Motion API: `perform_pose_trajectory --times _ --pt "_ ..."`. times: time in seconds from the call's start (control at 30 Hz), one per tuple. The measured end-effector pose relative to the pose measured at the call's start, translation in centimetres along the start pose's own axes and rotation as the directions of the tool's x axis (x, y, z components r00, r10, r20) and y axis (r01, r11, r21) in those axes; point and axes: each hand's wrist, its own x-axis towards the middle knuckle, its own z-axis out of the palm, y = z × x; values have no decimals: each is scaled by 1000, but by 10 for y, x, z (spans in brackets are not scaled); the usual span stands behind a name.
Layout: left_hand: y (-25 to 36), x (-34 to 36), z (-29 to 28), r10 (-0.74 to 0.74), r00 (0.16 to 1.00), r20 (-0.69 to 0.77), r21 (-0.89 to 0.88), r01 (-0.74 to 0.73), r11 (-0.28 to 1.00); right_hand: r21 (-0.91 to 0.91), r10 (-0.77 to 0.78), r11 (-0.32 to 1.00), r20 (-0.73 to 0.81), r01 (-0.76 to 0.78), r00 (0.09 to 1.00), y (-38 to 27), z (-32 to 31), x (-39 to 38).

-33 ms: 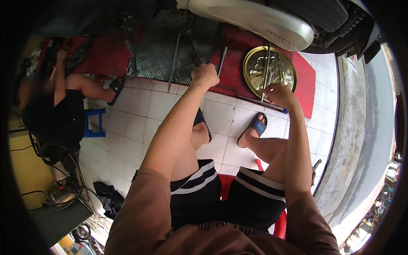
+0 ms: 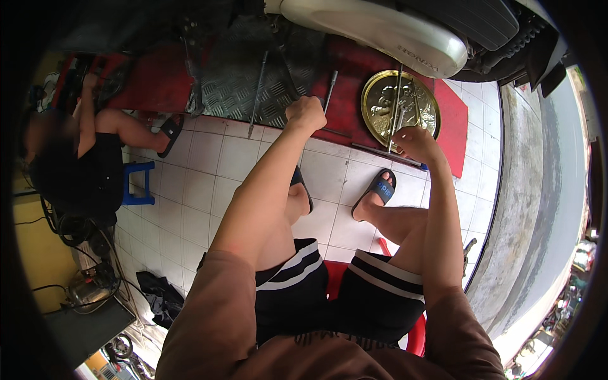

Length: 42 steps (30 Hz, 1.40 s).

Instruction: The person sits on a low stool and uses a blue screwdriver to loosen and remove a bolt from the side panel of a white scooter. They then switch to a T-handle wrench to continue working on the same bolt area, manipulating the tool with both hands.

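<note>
My left hand (image 2: 306, 114) is closed in a fist at the front edge of the red platform. What it grips, if anything, is hidden. A metal rod tool with a dark end (image 2: 332, 82) rises just right of the fist, and a dark bar slants toward it from behind. My right hand (image 2: 416, 144) has its fingers curled together over the near rim of a round, gold, embossed tray (image 2: 369, 120). Whatever is between these fingers I cannot make out. A long thin metal rod (image 2: 398, 95) crosses the tray beside the right fingers, with other slim metal pieces nearby.
A silver motorcycle cover (image 2: 373, 31) hangs over the platform's back. Left of my fist, a long thin rod (image 2: 258, 95) leans over the ridged black mat (image 2: 228, 76). Another person (image 2: 76, 158) sits at far left by a blue stool (image 2: 139, 183). Pale tiles (image 2: 202, 171) form the floor.
The whole view has shifted very slightly. Both hands keep the same pose and place.
</note>
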Motion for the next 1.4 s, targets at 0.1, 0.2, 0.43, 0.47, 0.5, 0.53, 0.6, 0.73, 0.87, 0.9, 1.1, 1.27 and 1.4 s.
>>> perform_pose_trajectory --times 0.1,0.2,0.43,0.47,0.5,0.53,0.6,0.73,0.87,0.9,1.1,1.27,1.4 --pt "5 11 17 12 1000 -1 -4 -12 1000 10 40 999 47 -41 998 8 1 4" --pt "6 12 35 39 993 -111 -38 -44 998 -21 43 999 46 -42 998 6 1 6" --pt "17 10 40 50 976 -212 -36 -59 998 -89 -26 996 -5 26 1000 -3 2 6" --pt "18 12 42 19 977 -214 -50 -31 998 -78 -3 997 11 4 1000 -4 1 5" --pt "21 14 43 11 977 -215 -56 -24 998 -71 4 997 5 -3 1000 -5 -1 3" --pt "22 14 44 -1 977 -214 -61 -12 998 -63 9 998 3 -9 1000 -6 -3 0" --pt "22 14 45 -23 979 -204 -75 7 997 -58 21 998 14 -21 1000 -9 -5 -2" --pt "27 15 48 -33 976 -215 -81 16 997 -7 12 1000 -3 -12 1000 -1 -4 0" --pt "26 15 51 -28 977 -212 -64 14 998 -31 -30 999 -13 30 999 0 -4 1" --pt "24 16 51 -29 976 -218 -60 16 998 -31 -31 999 -15 31 999 -2 -5 0" --pt "25 13 47 -14 980 -199 -31 8 999 -28 -23 999 -30 23 999 1 -11 1" --pt "35 4 33 -4 991 -134 32 9 999 93 28 995 -26 -26 999 15 -27 4" --pt "43 -2 26 3 999 -53 50 0 999 151 116 983 -49 -107 992 26 -41 0"
